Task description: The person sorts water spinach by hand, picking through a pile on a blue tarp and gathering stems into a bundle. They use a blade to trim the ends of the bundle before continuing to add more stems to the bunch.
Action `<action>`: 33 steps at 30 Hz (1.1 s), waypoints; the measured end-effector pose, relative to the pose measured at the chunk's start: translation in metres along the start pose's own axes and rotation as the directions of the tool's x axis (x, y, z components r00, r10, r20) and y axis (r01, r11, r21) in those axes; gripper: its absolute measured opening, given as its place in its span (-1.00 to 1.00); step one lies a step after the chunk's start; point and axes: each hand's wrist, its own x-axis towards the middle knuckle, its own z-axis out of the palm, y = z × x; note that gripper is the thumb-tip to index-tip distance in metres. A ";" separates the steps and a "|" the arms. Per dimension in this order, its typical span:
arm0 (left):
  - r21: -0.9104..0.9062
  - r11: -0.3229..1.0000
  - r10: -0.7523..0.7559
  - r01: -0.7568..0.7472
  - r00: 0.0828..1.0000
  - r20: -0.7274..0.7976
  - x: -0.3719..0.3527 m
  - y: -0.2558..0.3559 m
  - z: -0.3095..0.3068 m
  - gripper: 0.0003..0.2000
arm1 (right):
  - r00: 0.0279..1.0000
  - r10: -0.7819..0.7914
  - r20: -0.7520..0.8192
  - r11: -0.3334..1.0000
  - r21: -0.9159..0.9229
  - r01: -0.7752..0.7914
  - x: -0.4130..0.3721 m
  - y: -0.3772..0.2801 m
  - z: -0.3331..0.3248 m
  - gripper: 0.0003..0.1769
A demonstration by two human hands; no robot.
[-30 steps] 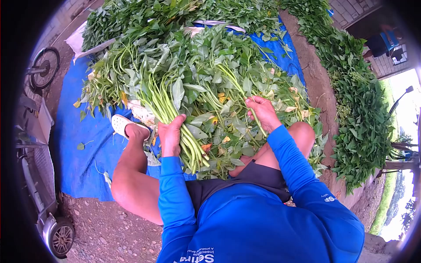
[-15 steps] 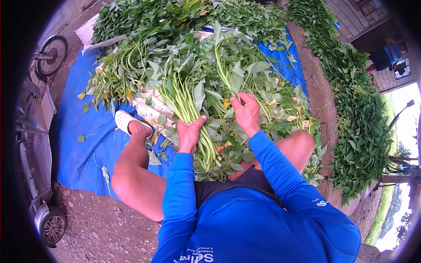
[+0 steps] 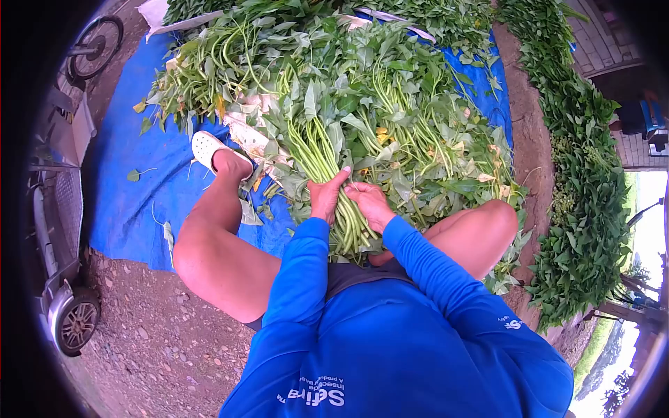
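Observation:
A bundle of long green stems (image 3: 317, 152) with leafy tops is in my left hand (image 3: 326, 197), whose fingers are wrapped round it. Close on its right side, my right hand (image 3: 371, 203) has its fingers pressed together against the same stems; its fingertips are partly hidden. The cut stem ends point down towards my lap. Around the bundle lie loose leafy greens (image 3: 418, 104), some with yellow leaves, on a blue tarp (image 3: 132, 202).
My foot in a white clog (image 3: 208, 148) rests on the tarp. More greens are piled at the right (image 3: 582, 209). Wheeled vehicle parts (image 3: 78, 320) stand at the left beside gravel ground (image 3: 167, 327). Part of another person (image 3: 648, 115) shows at the far right.
My right hand has moved down and left, bringing the single stem it held to the bundle. My left hand still grips the bundle. The view has shifted.

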 end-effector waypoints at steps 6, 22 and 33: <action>-0.059 0.995 -0.077 0.076 0.997 -0.019 0.013 0.005 -0.008 -0.69 | 0.965 -0.193 -0.175 0.958 -0.247 0.147 -0.028 -0.019 -0.004 -0.54; 0.456 0.810 0.394 -0.368 0.918 0.041 -0.021 0.085 -0.006 -0.47 | 0.914 -0.405 -0.005 0.888 -0.241 0.392 -0.041 -0.132 0.000 -0.63; 0.284 0.945 0.094 -0.161 0.968 0.234 -0.055 0.102 -0.001 -0.48 | 0.971 -0.182 -0.154 0.957 0.201 0.211 0.049 -0.127 0.031 -0.84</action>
